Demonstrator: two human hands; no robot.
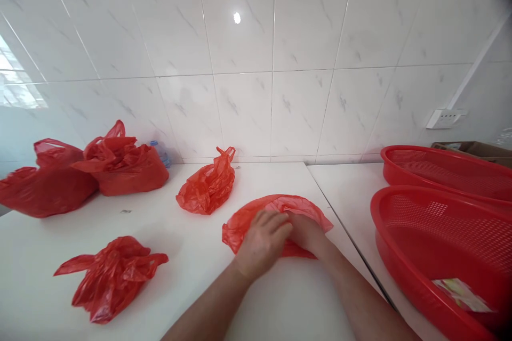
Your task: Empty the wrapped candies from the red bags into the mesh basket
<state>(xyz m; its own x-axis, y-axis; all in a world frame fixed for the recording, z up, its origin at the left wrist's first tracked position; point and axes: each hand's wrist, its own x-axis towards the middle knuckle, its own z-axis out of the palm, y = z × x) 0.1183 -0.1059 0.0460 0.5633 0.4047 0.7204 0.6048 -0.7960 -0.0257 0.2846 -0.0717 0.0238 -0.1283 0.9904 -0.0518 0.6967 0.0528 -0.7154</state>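
A thin red plastic bag [308, 209] lies spread out on the white table in front of me. My left hand [262, 242] rests over the bag's near side, its fingers curled on the plastic beside my right wrist. Into the mouth of the bag reaches my right hand [302, 230]. Its fingers are hidden by the plastic and by my left hand, so what they hold, if anything, does not show.
Two red bags, one crumpled [208, 184] and one knotted [116, 274], lie to the left. Farther left sit two fuller red bags [130, 173] beside a plastic bottle [160, 153]. At right stand two red baskets [400, 253]; the nearer holds a small packet [462, 294].
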